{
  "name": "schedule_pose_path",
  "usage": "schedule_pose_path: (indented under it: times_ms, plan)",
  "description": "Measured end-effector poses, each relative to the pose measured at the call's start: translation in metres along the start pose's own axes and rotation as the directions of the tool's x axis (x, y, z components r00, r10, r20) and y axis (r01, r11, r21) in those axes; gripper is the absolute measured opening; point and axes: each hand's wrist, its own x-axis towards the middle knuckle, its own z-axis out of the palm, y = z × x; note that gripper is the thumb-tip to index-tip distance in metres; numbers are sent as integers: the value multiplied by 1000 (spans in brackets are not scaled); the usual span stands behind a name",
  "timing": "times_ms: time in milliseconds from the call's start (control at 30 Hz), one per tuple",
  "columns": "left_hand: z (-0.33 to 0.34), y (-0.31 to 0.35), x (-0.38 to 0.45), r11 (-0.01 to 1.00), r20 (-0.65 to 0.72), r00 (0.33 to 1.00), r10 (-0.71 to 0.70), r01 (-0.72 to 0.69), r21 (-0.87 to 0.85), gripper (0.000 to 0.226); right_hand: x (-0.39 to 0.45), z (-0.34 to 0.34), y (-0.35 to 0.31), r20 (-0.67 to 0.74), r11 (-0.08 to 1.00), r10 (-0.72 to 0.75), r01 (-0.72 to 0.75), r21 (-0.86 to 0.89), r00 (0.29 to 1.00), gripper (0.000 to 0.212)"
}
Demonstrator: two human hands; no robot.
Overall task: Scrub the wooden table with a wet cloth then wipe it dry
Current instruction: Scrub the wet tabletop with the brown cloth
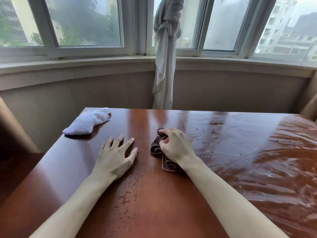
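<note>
The reddish-brown wooden table (pixel 72 170) fills the lower part of the head view; its right half and middle glisten with water streaks and droplets, while the left side looks dry. My right hand (pixel 176 146) presses down on a crumpled dark brown cloth (pixel 157 148) near the table's middle and grips it. My left hand (pixel 116 156) lies flat on the wood just left of the cloth, fingers spread, holding nothing. A folded white cloth (pixel 87 123) rests at the far left corner, apart from both hands.
A knotted grey curtain (pixel 165 54) hangs beyond the table's far edge in front of the windows (pixel 85 23). A window sill and beige wall run behind. Wooden chair parts (pixel 308 109) show at the far right and along the left edge.
</note>
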Motion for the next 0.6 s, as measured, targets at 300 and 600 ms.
schedule_pose_path:
  times_ms: [300,600]
  plan:
    - [1,2,-2,1000,-64,998,-5,4,-22,77,158,83,-78,59,987,-154,151,56,986,38]
    - [2,1,1,998,-46,998,-48,46,-39,72,219,75,-18,48,995,-54,50,81,997,41]
